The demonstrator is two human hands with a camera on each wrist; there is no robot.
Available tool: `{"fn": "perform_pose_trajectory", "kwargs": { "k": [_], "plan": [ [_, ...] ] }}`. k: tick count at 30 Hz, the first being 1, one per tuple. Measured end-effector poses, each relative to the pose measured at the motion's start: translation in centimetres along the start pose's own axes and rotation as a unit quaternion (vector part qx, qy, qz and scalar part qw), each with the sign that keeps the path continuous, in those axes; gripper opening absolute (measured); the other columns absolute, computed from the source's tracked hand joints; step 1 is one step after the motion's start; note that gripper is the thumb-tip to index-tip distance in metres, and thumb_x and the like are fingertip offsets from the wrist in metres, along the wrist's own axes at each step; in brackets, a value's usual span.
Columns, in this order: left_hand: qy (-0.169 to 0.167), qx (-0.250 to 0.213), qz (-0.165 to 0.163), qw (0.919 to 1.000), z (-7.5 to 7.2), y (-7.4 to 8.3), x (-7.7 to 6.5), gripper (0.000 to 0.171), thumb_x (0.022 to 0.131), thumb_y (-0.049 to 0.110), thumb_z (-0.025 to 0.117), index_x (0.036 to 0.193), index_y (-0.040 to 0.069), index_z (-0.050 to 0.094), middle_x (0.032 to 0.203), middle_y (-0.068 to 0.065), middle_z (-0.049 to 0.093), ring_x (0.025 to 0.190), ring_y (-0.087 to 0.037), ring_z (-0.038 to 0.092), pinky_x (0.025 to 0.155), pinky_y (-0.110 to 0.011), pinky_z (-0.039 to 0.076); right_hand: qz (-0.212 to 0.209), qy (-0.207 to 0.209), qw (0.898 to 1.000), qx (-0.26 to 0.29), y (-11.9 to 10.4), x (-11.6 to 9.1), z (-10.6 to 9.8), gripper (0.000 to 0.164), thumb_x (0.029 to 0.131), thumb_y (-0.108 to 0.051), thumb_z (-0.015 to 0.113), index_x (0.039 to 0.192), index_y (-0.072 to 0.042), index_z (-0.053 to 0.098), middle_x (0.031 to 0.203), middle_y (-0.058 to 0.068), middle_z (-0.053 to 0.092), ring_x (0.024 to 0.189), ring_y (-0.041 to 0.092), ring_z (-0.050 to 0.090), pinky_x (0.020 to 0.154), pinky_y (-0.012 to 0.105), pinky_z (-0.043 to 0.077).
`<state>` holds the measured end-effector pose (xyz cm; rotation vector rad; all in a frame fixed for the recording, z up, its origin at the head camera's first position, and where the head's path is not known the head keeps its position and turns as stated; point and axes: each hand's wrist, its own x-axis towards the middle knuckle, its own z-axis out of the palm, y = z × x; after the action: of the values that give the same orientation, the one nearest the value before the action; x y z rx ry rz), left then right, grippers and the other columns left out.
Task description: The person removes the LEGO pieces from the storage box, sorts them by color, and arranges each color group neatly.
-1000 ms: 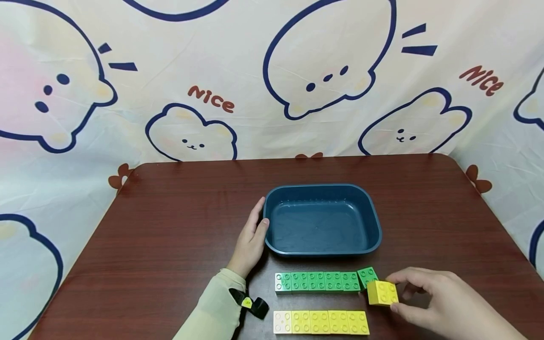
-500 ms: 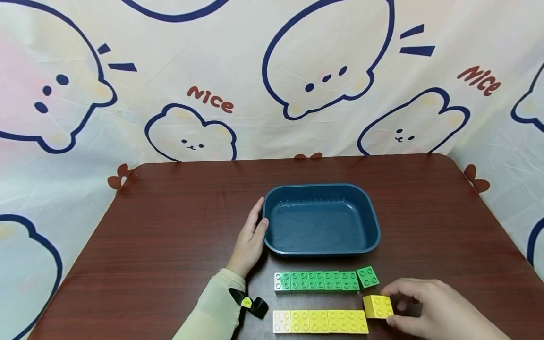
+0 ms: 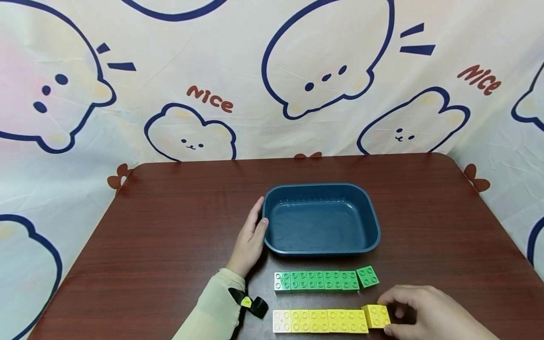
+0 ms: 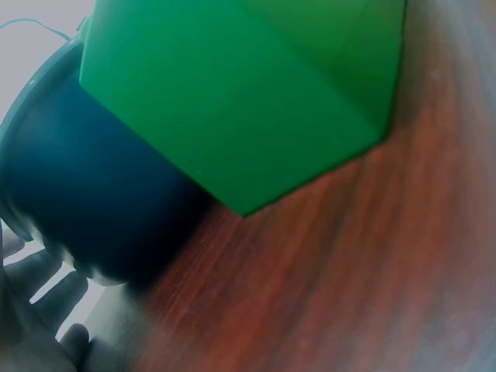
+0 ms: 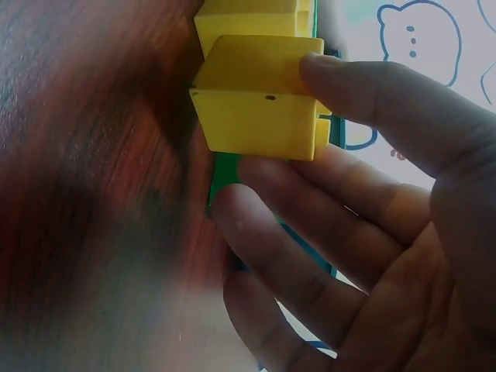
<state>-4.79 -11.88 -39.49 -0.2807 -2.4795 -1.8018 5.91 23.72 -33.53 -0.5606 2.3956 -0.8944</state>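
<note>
My right hand (image 3: 418,311) pinches a yellow toy building block (image 3: 376,316) between thumb and fingers. This block stands at the right end of a row of yellow blocks (image 3: 320,321), its top slightly higher in the head view than theirs. In the right wrist view the thumb presses one side of the held block (image 5: 260,120), and fingertips lie at the opposite side. My left hand (image 3: 248,241) rests against the left wall of a dark blue tray (image 3: 321,226), fingers extended along the outside and thumb at the rim.
Behind the yellow row lies a row of green blocks (image 3: 316,281); its rightmost block (image 3: 367,276) sits at an angle. A green surface (image 4: 240,116) fills much of the left wrist view. The brown table (image 3: 191,212) ends at a printed cloth backdrop (image 3: 255,137).
My right hand has carried the yellow block from beside the angled green block toward the near side, down to the right end of the yellow row. My left hand stays at the tray.
</note>
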Motion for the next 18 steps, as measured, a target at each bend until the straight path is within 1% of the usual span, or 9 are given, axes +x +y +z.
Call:
{"fn": "perform_pose_trajectory", "kwargs": {
  "k": [4,9,14,18],
  "plan": [
    [-0.001,0.001,-0.005,1.0000,0.0,0.0,0.0,0.047,0.101,0.028,0.038,0.144,0.042,0.023,0.151,0.009,0.025,0.136,-0.004,0.020,0.110,-0.043,0.020,-0.012,0.000,1.000,-0.005,0.2,0.1,0.3,0.027,0.075,-0.042,0.074,0.098,-0.029,0.067,0.088,-0.021,0.058,0.070,-0.001,0.050,0.057,0.021,0.046],
    [-0.003,0.003,-0.008,1.0000,0.0,0.0,0.0,0.047,0.101,0.031,0.038,0.144,0.042,0.023,0.151,0.011,0.025,0.136,-0.004,0.020,0.110,-0.043,0.020,-0.034,0.011,0.999,-0.015,0.4,0.2,0.6,0.026,0.076,-0.041,0.074,0.097,-0.030,0.066,0.087,-0.021,0.056,0.070,-0.002,0.049,0.056,0.021,0.045],
    [-0.003,0.003,-0.008,1.0000,0.1,0.1,-0.1,0.048,0.101,0.028,0.038,0.144,0.042,0.023,0.151,0.008,0.025,0.136,-0.004,0.019,0.110,-0.044,0.020,-0.066,0.024,0.997,-0.018,0.7,0.3,1.0,0.024,0.078,-0.038,0.073,0.098,-0.029,0.066,0.086,-0.022,0.055,0.070,-0.003,0.049,0.055,0.021,0.044],
    [-0.001,0.003,-0.006,1.0000,0.0,0.0,-0.1,0.049,0.101,0.024,0.038,0.144,0.042,0.023,0.151,0.007,0.025,0.136,-0.004,0.020,0.110,-0.044,0.020,-0.071,0.023,0.997,-0.016,0.8,0.4,1.1,0.024,0.078,-0.038,0.073,0.099,-0.028,0.065,0.087,-0.022,0.055,0.070,-0.003,0.049,0.055,0.021,0.044]
  ]
}}
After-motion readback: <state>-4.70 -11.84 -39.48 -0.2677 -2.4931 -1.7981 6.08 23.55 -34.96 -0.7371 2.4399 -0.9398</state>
